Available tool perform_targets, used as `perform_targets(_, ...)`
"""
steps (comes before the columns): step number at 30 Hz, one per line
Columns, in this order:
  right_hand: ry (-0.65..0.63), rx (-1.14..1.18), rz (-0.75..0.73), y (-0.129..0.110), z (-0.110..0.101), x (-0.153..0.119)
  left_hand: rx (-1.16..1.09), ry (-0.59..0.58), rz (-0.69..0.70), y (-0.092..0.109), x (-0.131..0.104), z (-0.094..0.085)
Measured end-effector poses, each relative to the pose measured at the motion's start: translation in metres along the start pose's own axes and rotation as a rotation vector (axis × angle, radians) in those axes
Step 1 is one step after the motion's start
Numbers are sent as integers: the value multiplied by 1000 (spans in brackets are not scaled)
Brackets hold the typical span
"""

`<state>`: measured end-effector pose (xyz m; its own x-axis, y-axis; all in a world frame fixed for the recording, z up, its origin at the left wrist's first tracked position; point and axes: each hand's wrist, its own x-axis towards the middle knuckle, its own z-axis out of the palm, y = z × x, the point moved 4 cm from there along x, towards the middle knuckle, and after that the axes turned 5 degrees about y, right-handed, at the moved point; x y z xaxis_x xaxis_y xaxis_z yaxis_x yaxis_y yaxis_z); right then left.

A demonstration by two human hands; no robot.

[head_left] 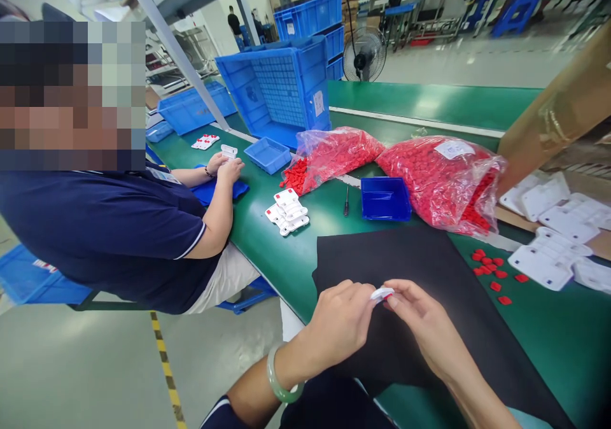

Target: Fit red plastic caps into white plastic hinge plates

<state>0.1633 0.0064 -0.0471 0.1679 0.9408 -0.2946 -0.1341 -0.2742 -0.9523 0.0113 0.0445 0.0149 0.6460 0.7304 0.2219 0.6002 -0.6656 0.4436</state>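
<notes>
Above a black mat [382, 257], both hands meet at a small white plastic part [380, 294]. My left hand [341, 321] is closed round its left end, and most of the part is hidden behind those fingers. With thumb and fingertips, my right hand [424, 321] pinches the other end, where a bit of red shows at the thumb; whether the red piece is seated in the part I cannot tell. Loose red pieces [485, 263] are scattered right of the mat, beside a pile of white plastic parts [548, 257].
A dark blue tray [386, 200] and a screwdriver [346, 201] lie beyond the mat. Behind them are two bags of red pieces [439, 181] [341, 152]. Stacked white parts with red pieces [287, 212] stand on the green table [258, 225]. A co-worker [119, 225] sits at left, holding a white part.
</notes>
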Motion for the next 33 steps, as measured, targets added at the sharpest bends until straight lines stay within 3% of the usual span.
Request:
perform_targets(7,-5,337,128,3,6,1,118,57,84,7,-2,4)
perform_targets(14,39,468,157,11,11,5,149,101,110,8,-6,18)
perform_targets(17,35,391,163,16,8,5,-9,43,2,-7,0,18)
perform_targets(20,-47,153,71,10,2,5,-148,-73,-87,-22,11,12)
perform_targets(25,-118,-47,-45,-3,-3,6,-177,-192,-50,-27,25,2)
perform_targets(30,-12,-54,-50,4,-1,7,-50,-209,-10,-14,31,4)
perform_targets(33,51,-28,-48,12,-1,7,-19,-127,-19,-15,34,3)
